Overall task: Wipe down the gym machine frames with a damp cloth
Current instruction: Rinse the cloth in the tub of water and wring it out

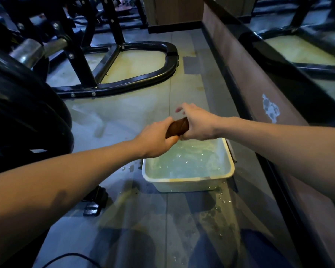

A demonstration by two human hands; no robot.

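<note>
On the gym floor, at far left, black weight plates hang on a steel sleeve of a plate-loaded machine. Just right of them, the machine's black tubular frame curves across the floor in a rounded loop, with bolted uprights rising from it toward the far side. A small black bracket lies on the floor near the left forearm.

At centre, a person's left hand and right hand meet above the far edge of a basin. Between them is a brown cloth, rolled into a tight twist. The left hand's grip is closed around the cloth's near end, thumb on top; the right hand's grip is wrapped around its far end, with one finger lifted clear. The cloth is held in the air, over the water and apart from it.

Below the hands, a white rectangular plastic basin stands on the floor, holding rippled water. Drops and splashes dot the floor around it, mostly on its near and right sides.

To the right, a brown low wall with a dark top edge runs from near to far, bearing a patch of chipped paint. Beyond it, at far right, more black frame bars stand on a pale floor.
</note>
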